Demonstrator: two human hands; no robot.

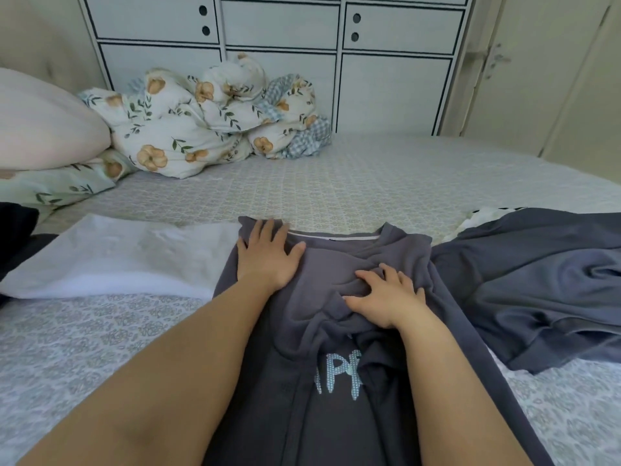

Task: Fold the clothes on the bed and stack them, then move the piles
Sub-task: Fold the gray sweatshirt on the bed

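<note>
A dark grey T-shirt (322, 334) with pale printed letters lies lengthwise on the bed in front of me, its collar at the far end. My left hand (267, 255) presses flat on the shirt's left shoulder, fingers straight. My right hand (386, 295) rests on the bunched cloth below the collar, fingers spread and slightly bent into the wrinkles. A folded white garment (117, 257) lies to the left of the shirt, touching it. A crumpled blue-grey garment (537, 284) lies to the right.
The bed (369, 176) has a pale patterned sheet. A floral duvet (208, 119) is heaped at the far side, with pillows (43, 122) at the left. White drawers (279, 25) stand behind the bed. A dark item (15, 230) shows at the left edge.
</note>
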